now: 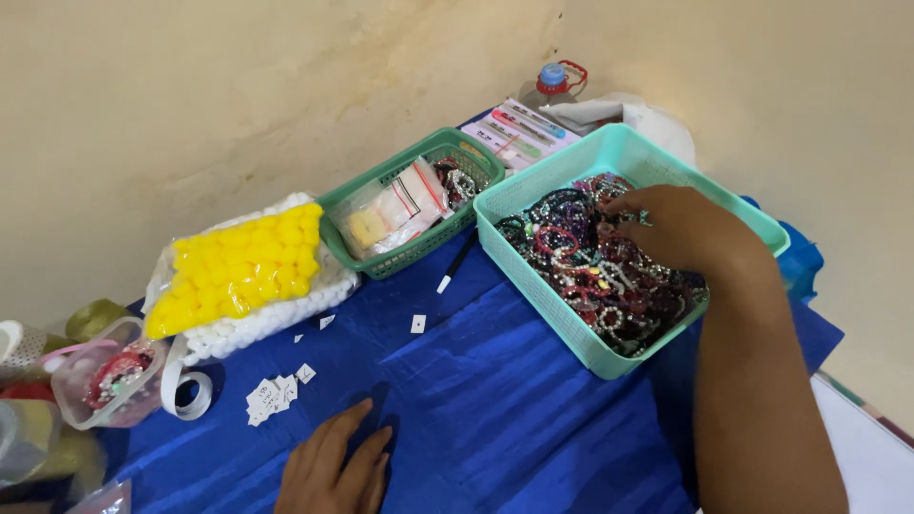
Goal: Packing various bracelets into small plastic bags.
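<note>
Hands well apart: left hand (pixel 335 468) flat and empty on the blue cloth (pixel 495 400), right hand (pixel 681 227) sunk into the bracelets (pixel 600 262).

Right fingers curled among the beaded bracelets, grip hidden, so cannot tell whether clamped on one. Bracelets heaped in the turquoise basket (pixel 571 333), no single direction to the tangle; basket's long axis running from near right to far left. Best to pinch one loop only and lift slowly, steadying the basket against snags. Left of the basket: paper tags (pixel 271 392), yellow and white packet (pixel 243 266), smaller green basket (pixel 400 257). Beyond the basket, a bottle (pixel 552 81).
</note>
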